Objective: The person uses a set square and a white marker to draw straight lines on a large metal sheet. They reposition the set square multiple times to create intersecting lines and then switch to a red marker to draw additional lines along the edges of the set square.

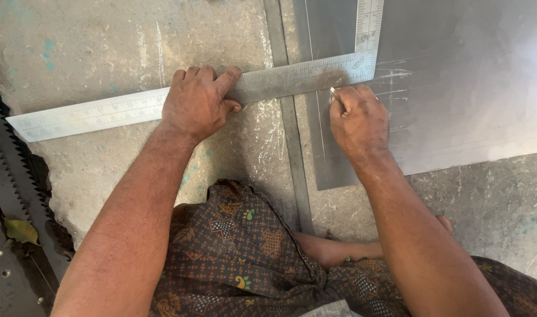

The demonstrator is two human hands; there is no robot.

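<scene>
The grey sheet of metal [456, 88] fills the upper right of the frame, lying flat on the rough concrete floor [104, 53], and it already carries several thin scratched lines near its left part. Across it and out to the left runs my steel framing square [133, 105], its long arm lying from the left edge of the frame to the sheet, its short arm going up at the top centre.

I judge that I am in the middle of scribing a line along the square's lower edge; the next stroke calls for the square held dead flat and the point drawn tight against the edge.

My left hand [197, 103] lies palm down on the long arm, fingers spread and pressing, not curled around anything. My right hand [356, 120] sits just below the square on the sheet, fingers pinched shut on a small scriber [332, 91], only its pale tip showing.
</scene>
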